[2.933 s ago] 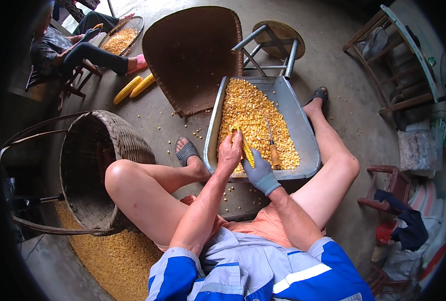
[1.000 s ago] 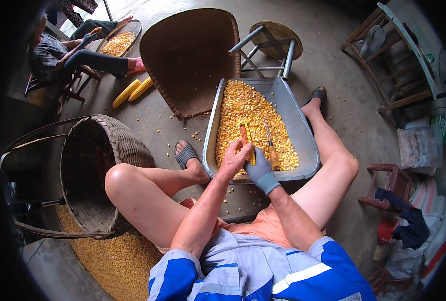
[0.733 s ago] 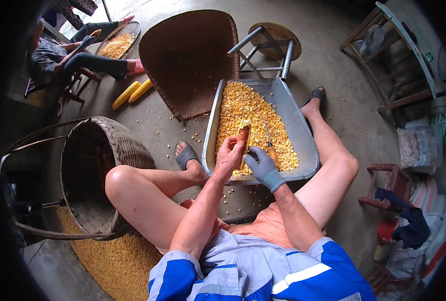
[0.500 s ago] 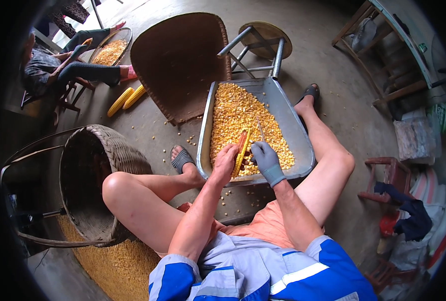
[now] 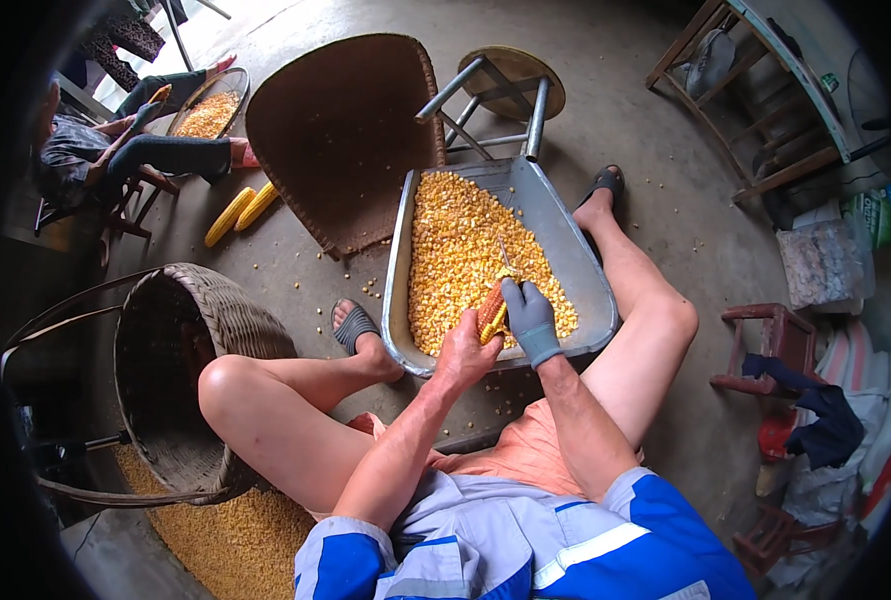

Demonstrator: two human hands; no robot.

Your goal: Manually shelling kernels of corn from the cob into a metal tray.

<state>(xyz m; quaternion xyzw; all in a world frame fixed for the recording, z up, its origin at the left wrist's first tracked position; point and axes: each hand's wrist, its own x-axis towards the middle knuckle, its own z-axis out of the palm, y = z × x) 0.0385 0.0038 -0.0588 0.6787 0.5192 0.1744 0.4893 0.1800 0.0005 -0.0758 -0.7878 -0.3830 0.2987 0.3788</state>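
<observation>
My bare left hand (image 5: 468, 350) is closed round the lower end of a corn cob (image 5: 491, 309). One face of the cob is stripped to reddish core, and yellow kernels remain at its tip and side. My right hand (image 5: 532, 318), in a grey glove, is closed against the cob's upper right side. A thin metal rod (image 5: 502, 249) sticks up past its fingers; the rod's grip is hidden in the hand. Both hands are over the near part of a grey metal tub (image 5: 607, 322), which holds a heap of loose yellow kernels (image 5: 465, 240).
A woven basket (image 5: 250, 310) lies tipped at left beside piled kernels (image 5: 225, 540). Beyond the tub are a large brown woven tray (image 5: 350, 130) and an overturned stool (image 5: 510, 85). Two corn cobs (image 5: 243, 214) lie on the floor near another person (image 5: 85, 150). A red stool (image 5: 780, 345) stands right.
My right hand has come up against the cob's upper part, and the rod has moved with it. The cob now shows more of its stripped face. The whole view has shifted slightly.
</observation>
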